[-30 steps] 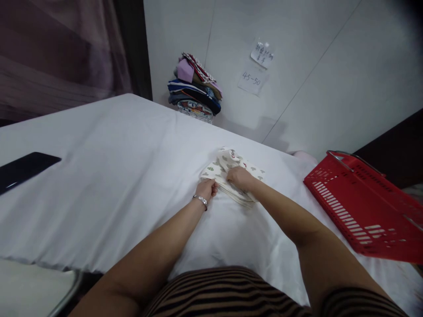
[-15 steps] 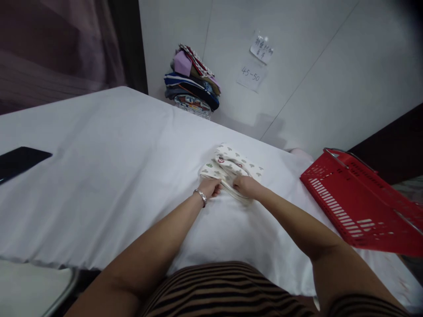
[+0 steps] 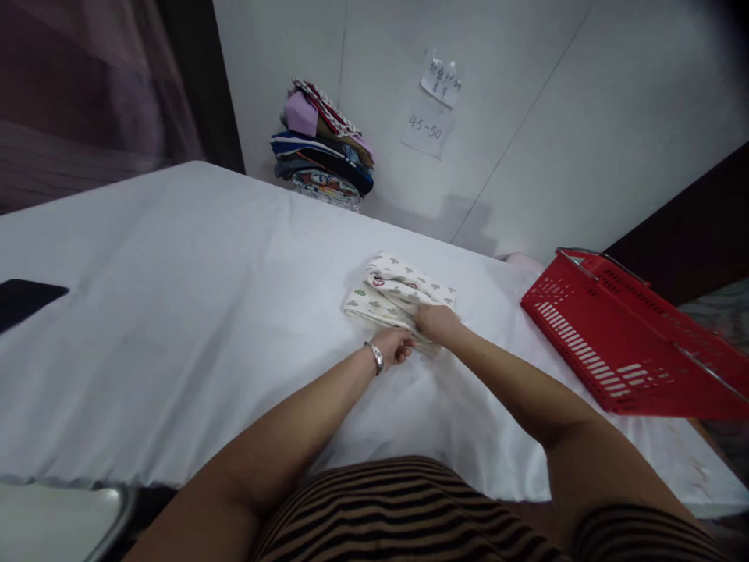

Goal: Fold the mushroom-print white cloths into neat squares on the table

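Beyond the striped top (image 3: 409, 507), at the near side of the white-covered table (image 3: 234, 312), the left hand (image 3: 395, 345) is held with curled fingers against the front edge of a patterned cloth (image 3: 389, 303); whether fabric is pinched there cannot be told. The right hand (image 3: 436, 323) is laid on the cloth's right part, its fingertips partly hidden among the folds, so its grip cannot be told either. The cloth is placed, folded in loose layers, near the middle of the table. For neat layers, the front edges would best be evened up and kept lightly taut between both hands, while the puffed upper fold is smoothed outward so that no crease is trapped. To the right, well apart, a red basket (image 3: 637, 336) is set down. Farther off, beside the wall, folded fabrics (image 3: 324, 148) are stacked, and handwritten sheets (image 3: 426, 131) are fixed up.
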Action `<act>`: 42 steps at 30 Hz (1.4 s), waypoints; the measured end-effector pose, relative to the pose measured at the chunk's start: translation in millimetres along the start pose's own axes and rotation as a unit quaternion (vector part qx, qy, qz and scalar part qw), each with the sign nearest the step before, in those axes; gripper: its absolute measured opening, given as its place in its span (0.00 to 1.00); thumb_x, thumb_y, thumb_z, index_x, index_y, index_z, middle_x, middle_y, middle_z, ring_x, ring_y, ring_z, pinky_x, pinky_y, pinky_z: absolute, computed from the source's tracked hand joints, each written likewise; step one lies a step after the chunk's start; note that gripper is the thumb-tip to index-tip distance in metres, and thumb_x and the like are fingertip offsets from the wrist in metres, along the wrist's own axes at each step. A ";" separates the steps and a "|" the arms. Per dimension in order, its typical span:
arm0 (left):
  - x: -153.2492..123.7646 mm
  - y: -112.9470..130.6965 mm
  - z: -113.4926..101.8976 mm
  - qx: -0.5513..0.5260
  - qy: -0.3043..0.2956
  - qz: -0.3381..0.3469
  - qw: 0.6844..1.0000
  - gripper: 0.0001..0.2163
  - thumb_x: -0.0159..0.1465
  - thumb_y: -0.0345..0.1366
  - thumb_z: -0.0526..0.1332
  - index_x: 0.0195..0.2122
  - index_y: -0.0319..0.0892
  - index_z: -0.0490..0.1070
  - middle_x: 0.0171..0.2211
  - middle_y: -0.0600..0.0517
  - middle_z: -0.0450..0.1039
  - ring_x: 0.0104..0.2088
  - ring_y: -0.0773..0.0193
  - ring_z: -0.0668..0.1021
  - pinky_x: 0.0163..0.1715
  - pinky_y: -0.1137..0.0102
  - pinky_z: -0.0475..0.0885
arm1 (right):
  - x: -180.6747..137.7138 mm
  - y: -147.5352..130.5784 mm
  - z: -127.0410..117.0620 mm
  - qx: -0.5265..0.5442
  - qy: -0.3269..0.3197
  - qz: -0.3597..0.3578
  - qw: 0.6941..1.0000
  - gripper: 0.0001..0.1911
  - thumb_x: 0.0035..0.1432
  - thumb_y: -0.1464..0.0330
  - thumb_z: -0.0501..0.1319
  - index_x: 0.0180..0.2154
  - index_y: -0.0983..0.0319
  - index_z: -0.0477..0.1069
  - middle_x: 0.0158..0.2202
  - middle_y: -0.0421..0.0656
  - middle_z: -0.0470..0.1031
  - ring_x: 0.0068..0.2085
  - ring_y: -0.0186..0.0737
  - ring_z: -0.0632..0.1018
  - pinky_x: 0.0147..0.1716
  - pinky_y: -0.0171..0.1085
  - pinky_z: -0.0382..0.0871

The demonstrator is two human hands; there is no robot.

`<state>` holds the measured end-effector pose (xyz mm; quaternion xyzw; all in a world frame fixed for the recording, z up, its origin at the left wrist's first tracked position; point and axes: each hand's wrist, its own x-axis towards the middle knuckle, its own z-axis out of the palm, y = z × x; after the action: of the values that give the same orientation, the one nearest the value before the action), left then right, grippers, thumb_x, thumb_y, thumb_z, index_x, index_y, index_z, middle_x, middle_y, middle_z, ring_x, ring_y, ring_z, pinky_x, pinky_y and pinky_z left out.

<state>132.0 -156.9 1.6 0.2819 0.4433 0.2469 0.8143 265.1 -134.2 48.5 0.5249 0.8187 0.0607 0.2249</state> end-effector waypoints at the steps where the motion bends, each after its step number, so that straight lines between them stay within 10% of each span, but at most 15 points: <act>1: 0.9 -2.0 3.4 0.002 -0.007 -0.003 1.000 0.01 0.59 0.30 0.56 0.32 0.40 0.63 0.19 0.57 0.67 0.13 0.76 0.64 0.13 0.80 0.53 | -1.2 1.1 -0.2 0.004 0.000 0.000 1.000 0.12 0.59 0.70 0.52 0.38 0.62 0.74 0.39 0.49 0.77 0.42 0.46 0.77 0.35 0.35 0.67; 17: 7.4 -17.3 11.8 0.211 0.013 0.108 0.971 0.14 0.61 0.33 0.52 0.48 0.43 0.68 0.20 0.58 0.67 0.14 0.75 0.66 0.16 0.78 0.58 | -26.8 2.4 22.7 0.091 0.093 -0.014 0.991 0.09 0.60 0.67 0.52 0.41 0.62 0.66 0.41 0.47 0.73 0.42 0.42 0.73 0.33 0.34 0.62; 19: 3.6 -14.5 7.5 0.331 0.062 0.165 0.927 0.16 0.61 0.33 0.52 0.49 0.45 0.69 0.22 0.56 0.70 0.18 0.72 0.70 0.21 0.76 0.63 | -24.7 4.1 27.1 0.089 0.103 -0.012 0.991 0.09 0.61 0.68 0.50 0.41 0.62 0.66 0.40 0.47 0.74 0.41 0.41 0.73 0.31 0.33 0.62; 22: -1.2 -9.9 -1.3 0.549 0.153 0.278 0.773 0.13 0.61 0.34 0.53 0.44 0.46 0.73 0.32 0.51 0.76 0.33 0.64 0.76 0.32 0.72 0.67 | -24.6 5.3 28.1 0.088 0.117 -0.009 0.989 0.11 0.63 0.68 0.47 0.43 0.62 0.65 0.42 0.47 0.74 0.41 0.41 0.74 0.31 0.33 0.61; 26: -2.5 -7.0 -7.2 0.706 0.151 0.303 0.622 0.11 0.63 0.35 0.52 0.41 0.43 0.73 0.42 0.45 0.75 0.41 0.57 0.76 0.37 0.66 0.68 | -26.9 4.0 25.2 0.085 0.116 0.009 0.990 0.13 0.64 0.68 0.46 0.46 0.63 0.64 0.44 0.48 0.74 0.42 0.41 0.74 0.32 0.33 0.61; 42: 3.0 9.2 1.7 0.790 0.091 0.280 0.538 0.13 0.62 0.26 0.50 0.39 0.36 0.75 0.37 0.38 0.76 0.41 0.52 0.77 0.40 0.62 0.70 | -24.3 3.5 32.5 0.092 0.119 0.013 0.988 0.13 0.64 0.68 0.48 0.37 0.61 0.71 0.42 0.45 0.74 0.43 0.39 0.72 0.34 0.31 0.62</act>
<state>133.6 -148.7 6.8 0.8962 0.4291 0.0367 0.1062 290.5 -158.7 28.2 0.5433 0.8346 0.0502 0.0754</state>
